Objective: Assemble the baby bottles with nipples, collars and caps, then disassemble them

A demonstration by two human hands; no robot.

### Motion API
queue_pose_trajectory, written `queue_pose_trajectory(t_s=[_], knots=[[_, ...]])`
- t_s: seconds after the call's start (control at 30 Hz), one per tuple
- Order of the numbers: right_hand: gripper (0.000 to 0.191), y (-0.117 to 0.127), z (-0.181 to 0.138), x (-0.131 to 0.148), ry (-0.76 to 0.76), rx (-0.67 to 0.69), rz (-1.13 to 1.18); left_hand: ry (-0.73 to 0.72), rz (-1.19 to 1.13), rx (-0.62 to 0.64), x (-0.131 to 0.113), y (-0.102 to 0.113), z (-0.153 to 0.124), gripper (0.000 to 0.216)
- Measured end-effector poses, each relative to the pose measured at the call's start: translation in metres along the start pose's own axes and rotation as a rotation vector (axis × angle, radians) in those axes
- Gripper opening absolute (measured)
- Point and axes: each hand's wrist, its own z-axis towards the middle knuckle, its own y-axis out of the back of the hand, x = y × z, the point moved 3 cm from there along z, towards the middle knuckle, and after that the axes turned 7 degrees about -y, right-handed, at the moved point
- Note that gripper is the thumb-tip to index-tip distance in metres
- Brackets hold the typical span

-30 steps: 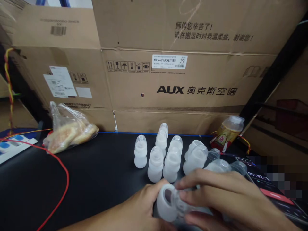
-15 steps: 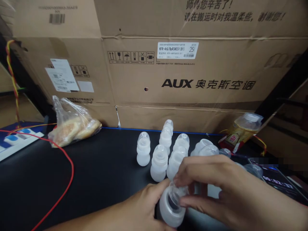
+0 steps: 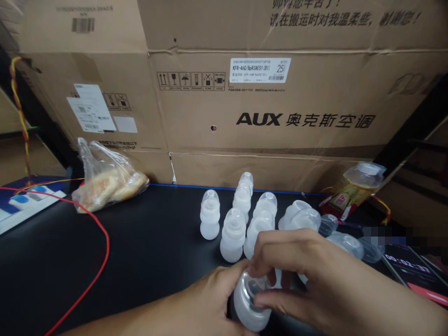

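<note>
Near the bottom edge, my left hand (image 3: 210, 303) is wrapped round a small frosted baby bottle (image 3: 250, 315), which leans slightly. My right hand (image 3: 301, 270) grips a clear domed cap (image 3: 252, 284) at the bottle's top, thumb on one side and fingers on the other. Whether the cap is fully seated I cannot tell. Behind them several capped bottles stand upright, among them a bottle (image 3: 210, 217) at the left and a bottle (image 3: 233, 238) just beyond my left thumb. My right hand hides parts of the nearer ones.
Loose clear caps (image 3: 345, 245) lie to the right, with more translucent pieces (image 3: 301, 215) behind my right hand. A phone (image 3: 413, 270) shows a timer. A drink bottle (image 3: 353, 191), a bag of bread (image 3: 108, 184), a red cable (image 3: 105, 247) and a cardboard box (image 3: 196, 107) surround the black table (image 3: 147, 252).
The clear cap, tilted over the bottle's mouth before, now sits straighter and lower on it. My right hand has turned slightly with it; my left hand keeps its hold.
</note>
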Motion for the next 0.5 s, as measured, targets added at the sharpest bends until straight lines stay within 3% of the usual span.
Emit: queue_pose_trajectory(t_s=[0.17,0.3,0.5], knots=[[0.018,0.0029,0.0015,0.0014,0.039,-0.007,0.009,0.002,0.018,0.015,-0.0044,0.0020,-0.0003,0.045],[0.021,0.0057,-0.0018,0.0030,0.066,-0.064,0.018,-0.002,0.004,0.027,-0.0071,0.0020,0.0008,0.048],[0.020,-0.0034,0.0021,0.0004,-0.046,0.026,-0.033,0.022,-0.003,0.003,-0.0066,0.0025,-0.0011,0.045]])
